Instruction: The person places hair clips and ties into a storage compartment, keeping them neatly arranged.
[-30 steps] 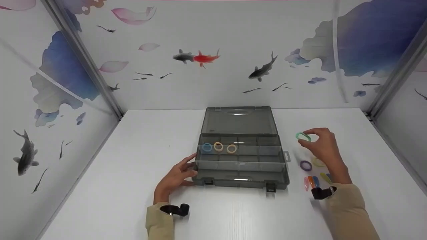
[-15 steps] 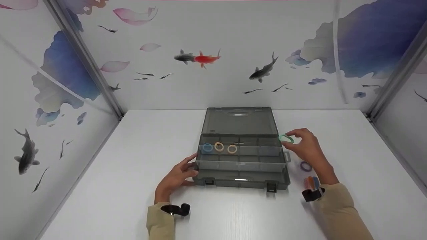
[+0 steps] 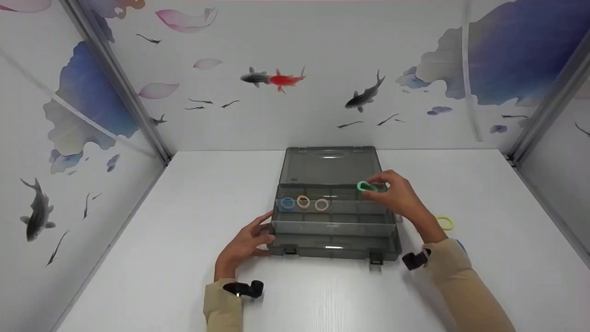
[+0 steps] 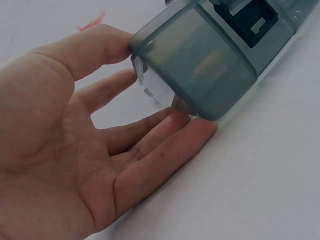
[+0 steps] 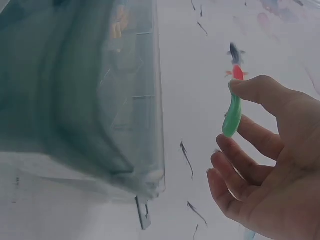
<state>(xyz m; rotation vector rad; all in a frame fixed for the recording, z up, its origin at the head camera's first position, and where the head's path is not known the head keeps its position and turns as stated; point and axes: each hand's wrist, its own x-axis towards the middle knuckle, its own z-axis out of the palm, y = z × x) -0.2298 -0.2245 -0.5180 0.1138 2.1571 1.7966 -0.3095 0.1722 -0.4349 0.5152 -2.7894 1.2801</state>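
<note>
A translucent grey storage box (image 3: pixel 334 252) with dividers lies with its lid (image 3: pixel 329 167) folded back. My left hand (image 3: pixel 242 246) rests against its left end, thumb near the top edge and fairly straight fingers lower down, as the left wrist view shows. Thumb and fingers of my right hand (image 3: pixel 402 197) pinch a green hair tie (image 3: pixel 361 185) above the back right compartments. In the right wrist view this green band (image 5: pixel 233 119) hangs from the fingertips, apart from the box. A blue hair tie (image 3: pixel 287 208), an orange one and a beige one sit in the back compartments.
A yellow hair tie (image 3: pixel 451 224) lies on the white table (image 3: pixel 221 184), right of the box and partly behind the right wrist. The right sleeve (image 3: pixel 454 272) covers most of the small things there. Printed panels rise behind and at both sides.
My right hand has carried the green hair tie leftward from the table's right side to over the box. The left hand stays at the box's left end.
</note>
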